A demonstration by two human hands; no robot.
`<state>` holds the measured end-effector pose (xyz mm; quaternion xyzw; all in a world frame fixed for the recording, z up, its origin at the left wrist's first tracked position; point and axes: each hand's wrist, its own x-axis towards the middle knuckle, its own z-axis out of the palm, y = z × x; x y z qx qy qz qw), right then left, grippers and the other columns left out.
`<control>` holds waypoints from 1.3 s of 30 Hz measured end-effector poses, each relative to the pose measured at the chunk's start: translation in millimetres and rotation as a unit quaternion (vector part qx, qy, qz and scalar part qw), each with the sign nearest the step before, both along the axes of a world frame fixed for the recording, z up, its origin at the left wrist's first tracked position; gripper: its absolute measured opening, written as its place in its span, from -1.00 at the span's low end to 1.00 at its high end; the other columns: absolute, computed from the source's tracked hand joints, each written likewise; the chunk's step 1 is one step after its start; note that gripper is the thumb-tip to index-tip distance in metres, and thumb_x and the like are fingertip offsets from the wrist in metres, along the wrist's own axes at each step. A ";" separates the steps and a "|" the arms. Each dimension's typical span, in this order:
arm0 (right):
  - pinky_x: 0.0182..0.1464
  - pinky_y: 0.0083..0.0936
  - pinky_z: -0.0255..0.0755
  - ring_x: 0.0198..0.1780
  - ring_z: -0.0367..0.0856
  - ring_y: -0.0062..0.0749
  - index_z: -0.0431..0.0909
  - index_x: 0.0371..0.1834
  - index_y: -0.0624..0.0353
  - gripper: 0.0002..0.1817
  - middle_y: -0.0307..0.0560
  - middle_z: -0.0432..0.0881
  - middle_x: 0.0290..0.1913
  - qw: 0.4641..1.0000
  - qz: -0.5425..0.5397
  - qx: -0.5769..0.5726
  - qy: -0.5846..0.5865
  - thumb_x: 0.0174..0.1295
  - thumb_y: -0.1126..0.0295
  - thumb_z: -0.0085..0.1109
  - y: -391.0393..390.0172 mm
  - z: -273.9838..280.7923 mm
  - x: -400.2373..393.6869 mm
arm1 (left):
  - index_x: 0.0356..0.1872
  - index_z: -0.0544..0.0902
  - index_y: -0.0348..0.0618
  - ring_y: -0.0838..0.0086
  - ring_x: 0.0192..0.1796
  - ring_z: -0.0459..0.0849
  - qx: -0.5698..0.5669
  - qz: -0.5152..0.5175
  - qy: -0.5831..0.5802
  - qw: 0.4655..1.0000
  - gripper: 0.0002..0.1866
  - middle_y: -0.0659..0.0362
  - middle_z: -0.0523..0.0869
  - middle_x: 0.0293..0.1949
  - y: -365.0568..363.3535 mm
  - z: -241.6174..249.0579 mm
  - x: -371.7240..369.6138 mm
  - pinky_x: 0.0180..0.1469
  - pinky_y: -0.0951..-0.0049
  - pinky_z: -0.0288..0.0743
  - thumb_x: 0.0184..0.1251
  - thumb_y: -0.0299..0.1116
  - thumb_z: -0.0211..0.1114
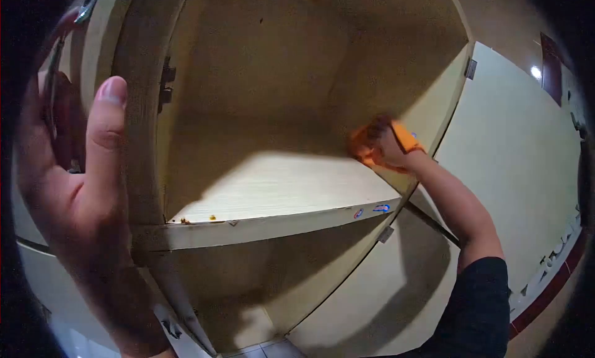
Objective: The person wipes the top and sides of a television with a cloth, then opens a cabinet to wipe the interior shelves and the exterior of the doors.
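Note:
Inside the upper compartment of a pale wooden cabinet, my right hand (392,148) is closed around an orange cloth (361,142). The cloth lies low against the right inner wall, near the rear of the shelf board (291,181), and is slightly blurred. At the left, close to the camera, my left hand (68,166) is raised beside the cabinet's left frame (144,110). Its thumb points up, spread apart from the fingers, which are in shadow and partly cut off by the dark edge of the view.
An upper door (508,116) stands swung out at the right, with a lower door (372,283) beneath it. Small dark bits (185,221) sit on the shelf's front left edge. Below is a lower compartment (248,290). A metal hinge (166,84) juts from the left side.

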<state>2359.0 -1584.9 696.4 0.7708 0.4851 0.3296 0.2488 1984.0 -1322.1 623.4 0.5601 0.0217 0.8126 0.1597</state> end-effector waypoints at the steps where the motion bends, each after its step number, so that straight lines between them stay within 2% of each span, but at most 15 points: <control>1: -0.06 -0.28 0.46 -0.13 0.58 -0.08 0.60 -0.37 0.20 -0.77 0.10 0.62 -0.17 0.974 0.128 0.170 0.084 -0.06 0.32 0.09 -0.3 9.1 -1.7 | 0.16 0.45 -0.28 0.48 0.03 0.54 -0.005 0.004 -0.008 1.000 -0.60 0.10 0.60 -0.02 -1.9 1.1 -0.4 0.15 0.51 0.34 0.34 -0.41 0.22; 2: -0.07 -0.38 0.45 -0.16 0.57 -0.13 0.58 -0.34 0.24 -0.72 0.13 0.61 -0.19 0.977 -0.094 0.112 0.158 -0.05 0.28 0.12 20.3 41.8 -33.5 | 0.15 0.48 -0.28 0.47 0.00 0.56 -0.011 0.119 0.043 0.992 -0.60 0.10 0.61 -0.02 1.3 1.8 -8.9 0.12 0.52 0.37 0.35 -0.36 0.24; 3: -0.09 -0.41 0.44 -0.14 0.59 -0.17 0.59 -0.23 0.15 -0.65 0.05 0.63 -0.16 0.978 -0.124 0.144 0.088 0.04 0.14 0.08 23.8 55.2 -30.5 | 0.19 0.45 -0.26 0.47 0.02 0.55 -0.015 0.196 0.126 0.972 -0.59 0.10 0.62 -0.02 6.9 1.7 -20.9 0.13 0.52 0.35 0.36 -0.37 0.20; 4: -0.08 -0.41 0.44 -0.14 0.58 -0.18 0.59 -0.22 0.15 -0.66 0.04 0.62 -0.16 0.979 -0.107 0.174 0.016 0.05 0.15 0.08 20.2 73.9 -12.5 | 0.23 0.43 -0.24 0.47 0.03 0.55 -0.008 0.272 0.202 0.941 -0.58 0.10 0.62 -0.02 12.5 1.8 -33.1 0.14 0.51 0.34 0.38 -0.39 0.16; 5: -0.08 -0.41 0.44 -0.14 0.58 -0.19 0.59 -0.22 0.15 -0.66 0.03 0.62 -0.16 0.977 -0.075 0.195 -0.047 0.05 0.15 0.08 14.6 93.4 4.6 | 0.22 0.42 -0.24 0.46 0.03 0.54 -0.016 0.256 0.175 0.951 -0.57 0.10 0.61 -0.03 13.1 2.6 -33.1 0.15 0.50 0.34 0.36 -0.38 0.17; 8: -0.07 -0.41 0.44 -0.13 0.58 -0.21 0.58 -0.20 0.14 -0.68 0.01 0.62 -0.16 0.950 0.002 0.245 -0.192 0.07 0.18 0.08 7.6 150.2 51.6 | 0.20 0.38 -0.24 0.42 0.02 0.54 -0.005 0.089 0.047 0.995 -0.56 0.08 0.58 -0.04 -4.0 4.9 -7.8 0.16 0.46 0.35 0.33 -0.35 0.20; 12: -0.06 -0.40 0.45 -0.12 0.57 -0.24 0.57 -0.18 0.14 -0.70 -0.01 0.61 -0.15 0.934 0.052 0.279 -0.216 0.09 0.21 0.08 28.3 189.1 84.4 | 0.16 0.34 -0.24 0.38 0.02 0.53 0.012 0.027 0.020 0.999 -0.52 0.06 0.53 -0.05 -12.6 8.0 -0.4 0.18 0.41 0.36 0.29 -0.32 0.25; 15: -0.06 -0.40 0.45 -0.12 0.56 -0.26 0.56 -0.17 0.13 -0.71 -0.03 0.61 -0.15 0.938 0.076 0.289 -0.173 0.11 0.23 0.07 50.2 184.9 100.7 | 0.14 0.30 -0.24 0.35 0.01 0.52 0.010 -0.001 0.015 1.000 -0.49 0.04 0.50 -0.06 -11.1 9.8 -4.9 0.20 0.37 0.37 0.26 -0.30 0.28; 18: -0.05 -0.40 0.45 -0.11 0.56 -0.28 0.55 -0.15 0.13 -0.72 -0.05 0.61 -0.15 0.940 0.095 0.306 -0.116 0.13 0.25 0.07 68.2 173.8 114.9 | 0.12 0.27 -0.24 0.32 0.01 0.51 -0.001 -0.068 0.018 0.998 -0.46 0.02 0.46 -0.06 -6.8 11.2 -7.5 0.22 0.33 0.38 0.22 -0.28 0.31; 20: -0.04 -0.40 0.45 -0.11 0.56 -0.29 0.54 -0.15 0.13 -0.73 -0.07 0.61 -0.15 0.939 0.108 0.318 -0.073 0.14 0.26 0.07 81.1 166.0 120.9 | 0.14 0.26 -0.19 0.29 0.00 0.52 -0.031 0.076 0.058 0.995 -0.44 0.04 0.47 -0.06 23.5 4.0 -21.5 0.25 0.32 0.35 0.22 -0.25 0.31; 22: -0.04 -0.40 0.45 -0.11 0.55 -0.31 0.54 -0.14 0.12 -0.74 -0.08 0.60 -0.14 0.938 0.123 0.324 -0.019 0.15 0.28 0.07 94.9 156.2 127.4 | 0.16 0.25 -0.16 0.28 0.00 0.53 -0.046 0.154 0.078 0.984 -0.44 0.05 0.47 -0.06 28.9 0.8 -25.8 0.27 0.31 0.34 0.22 -0.24 0.32; 29: -0.02 -0.40 0.45 -0.09 0.54 -0.36 0.52 -0.10 0.11 -0.76 -0.12 0.60 -0.14 0.896 0.195 0.277 0.286 0.19 0.33 0.06 118.6 100.2 132.7 | 0.32 0.33 -0.19 0.50 -0.02 0.51 0.032 0.073 0.020 0.997 -0.51 0.16 0.61 -0.12 -3.9 8.6 3.7 0.16 0.49 0.26 0.35 -0.44 0.06; 32: -0.01 -0.39 0.45 -0.09 0.53 -0.38 0.51 -0.09 0.11 -0.77 -0.14 0.59 -0.14 0.829 0.220 0.238 0.455 0.20 0.35 0.06 115.1 68.5 133.8 | 0.30 0.35 -0.19 0.53 -0.06 0.50 0.033 0.111 0.096 0.989 -0.51 0.18 0.60 -0.14 4.0 8.6 -4.3 0.12 0.50 0.27 0.34 -0.43 0.10; 38: 0.00 -0.39 0.45 -0.08 0.52 -0.42 0.49 -0.06 0.10 -0.78 -0.18 0.59 -0.13 0.647 0.179 0.205 0.712 0.24 0.40 0.06 100.7 22.1 120.7 | 0.29 0.36 -0.19 0.54 -0.05 0.49 0.036 0.081 -0.008 0.996 -0.51 0.18 0.59 -0.12 -2.1 -2.0 10.4 0.11 0.51 0.28 0.33 -0.42 0.13; 39: 0.00 -0.39 0.45 -0.07 0.52 -0.43 0.49 -0.05 0.10 -0.78 -0.19 0.58 -0.13 0.617 0.169 0.212 0.739 0.24 0.40 0.06 96.9 19.8 113.5 | 0.28 0.37 -0.19 0.52 -0.03 0.49 0.043 0.044 -0.022 0.998 -0.51 0.18 0.60 -0.10 -3.7 -0.4 12.4 0.12 0.49 0.29 0.31 -0.43 0.14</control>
